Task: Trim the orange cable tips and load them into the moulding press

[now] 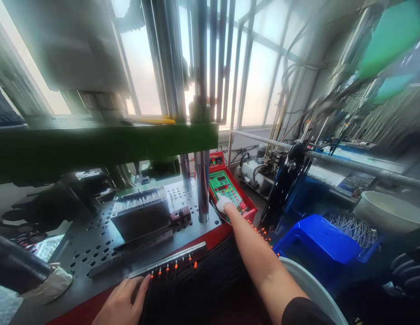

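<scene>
My left hand [123,300] is at the near edge of the press, its thumb and fingers closed around the left end of a narrow metal strip [169,261]. Black cables with orange tips [176,266] hang in a row along that strip, the first one by my thumb. My right hand [223,203], whitish at the fingers, reaches forward with a finger stretched onto the green face of a red control box [235,192]. It holds nothing. Left of the box, a metal mold block [140,216] sits on the perforated press bed [77,259].
A steel column [203,189] stands between the mold and the control box, beneath a green press beam [105,144]. Black cables [210,289] lie bundled in front of me. To the right are a blue stool-like plastic piece [318,239], a pale tub [315,284] and a metal rail [352,166].
</scene>
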`<action>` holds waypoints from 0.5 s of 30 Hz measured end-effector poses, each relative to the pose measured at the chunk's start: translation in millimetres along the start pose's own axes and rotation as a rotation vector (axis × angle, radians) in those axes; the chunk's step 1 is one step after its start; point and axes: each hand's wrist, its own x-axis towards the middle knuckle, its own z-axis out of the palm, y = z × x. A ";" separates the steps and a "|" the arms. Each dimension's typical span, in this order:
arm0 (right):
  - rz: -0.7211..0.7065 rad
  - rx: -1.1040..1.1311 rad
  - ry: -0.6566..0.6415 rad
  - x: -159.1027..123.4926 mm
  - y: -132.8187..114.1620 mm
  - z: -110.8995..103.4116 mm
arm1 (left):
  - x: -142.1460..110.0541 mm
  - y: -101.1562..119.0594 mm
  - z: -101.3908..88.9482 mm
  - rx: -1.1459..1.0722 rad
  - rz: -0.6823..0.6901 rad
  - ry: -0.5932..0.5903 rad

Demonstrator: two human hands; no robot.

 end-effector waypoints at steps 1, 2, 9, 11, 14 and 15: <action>0.001 0.002 0.001 -3.9 -1.3 -1.7 | -0.5 0.4 -0.1 0.001 -0.006 0.005; 0.003 0.005 0.002 -7.5 -2.4 -3.2 | -0.9 0.4 0.0 0.004 -0.006 0.012; 0.035 0.021 0.010 -17.7 -6.9 -5.2 | -2.6 -1.2 0.6 0.021 -0.028 -0.036; 0.045 0.016 0.019 -16.9 -7.6 -2.6 | -3.9 -0.1 -0.1 0.030 -0.066 -0.053; 0.058 -0.001 0.042 -15.8 -4.2 2.0 | -5.7 1.6 -1.1 0.039 -0.074 -0.074; 0.063 -0.009 0.053 -15.5 -1.5 3.2 | -6.0 1.8 -1.1 0.041 -0.075 -0.073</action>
